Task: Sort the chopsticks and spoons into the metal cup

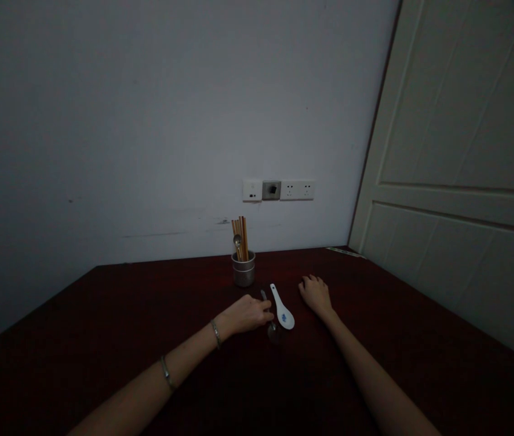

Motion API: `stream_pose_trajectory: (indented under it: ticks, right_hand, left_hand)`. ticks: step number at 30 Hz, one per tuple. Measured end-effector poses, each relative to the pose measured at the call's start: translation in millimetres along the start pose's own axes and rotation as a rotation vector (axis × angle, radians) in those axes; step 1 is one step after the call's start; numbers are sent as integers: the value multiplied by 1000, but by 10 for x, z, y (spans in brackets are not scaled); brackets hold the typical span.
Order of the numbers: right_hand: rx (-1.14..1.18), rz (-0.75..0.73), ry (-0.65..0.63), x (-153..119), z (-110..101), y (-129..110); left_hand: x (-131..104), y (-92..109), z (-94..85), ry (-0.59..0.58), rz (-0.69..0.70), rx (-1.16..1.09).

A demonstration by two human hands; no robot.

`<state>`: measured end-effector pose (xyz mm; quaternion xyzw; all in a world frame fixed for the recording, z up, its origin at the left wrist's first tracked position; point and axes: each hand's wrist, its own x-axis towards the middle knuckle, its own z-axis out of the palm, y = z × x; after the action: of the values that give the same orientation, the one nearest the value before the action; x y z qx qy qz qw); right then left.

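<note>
My left hand [248, 313] pinches the handle of a metal spoon [272, 327], whose bowl points toward me, low over the table. Just right of it a white ceramic spoon [285, 317] with a blue mark lies on the dark red table [170, 303], its handle pointing away. To the right of that, my right hand [315, 293] rests on the tabletop, palm down, holding nothing, fingers loosely spread. Behind the spoons stands a grey cup [243, 274] with several wooden chopsticks [244, 239] and a small metal spoon [237, 240] upright in it.
A pale wall [170, 121] with sockets [297, 190] and a switch plate [252, 190] rises behind the table. A white panelled door [456, 151] borders the right side. A thin flat strip [345, 251] lies at the back right corner.
</note>
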<state>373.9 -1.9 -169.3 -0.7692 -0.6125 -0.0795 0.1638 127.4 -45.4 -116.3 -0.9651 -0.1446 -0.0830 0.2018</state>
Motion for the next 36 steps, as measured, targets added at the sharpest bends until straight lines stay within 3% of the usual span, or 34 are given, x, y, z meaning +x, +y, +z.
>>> stream_pose_trajectory:
  ticks: [4, 9, 14, 18, 21, 27, 32, 36]
  right_hand:
    - [5, -11, 5, 4, 11, 7]
    - [4, -15, 3, 14, 30, 16]
    - [-16, -8, -2, 32, 68, 29]
    - [-24, -23, 12, 34, 82, 42]
    - [-23, -23, 5, 30, 83, 51]
    - [-29, -31, 8, 25, 76, 44]
    - [18, -22, 24, 21, 93, 61]
    - [207, -3, 33, 76, 60, 130]
  left_hand:
    - [-17, -28, -42, -4, -6, -2]
    - [-86, -154, -186, 72, -129, -114]
    - [-132, -314, -365, 304, -344, -426]
    - [-134, -392, -490, 526, -583, -683]
    - [-145, -419, -581, 630, -753, -855]
    - [-219, -490, -676, 714, -978, -1086]
    - [-294, -560, -652, 786, -1069, -1175]
    - [-323, -560, -694, 806, -1114, -1209]
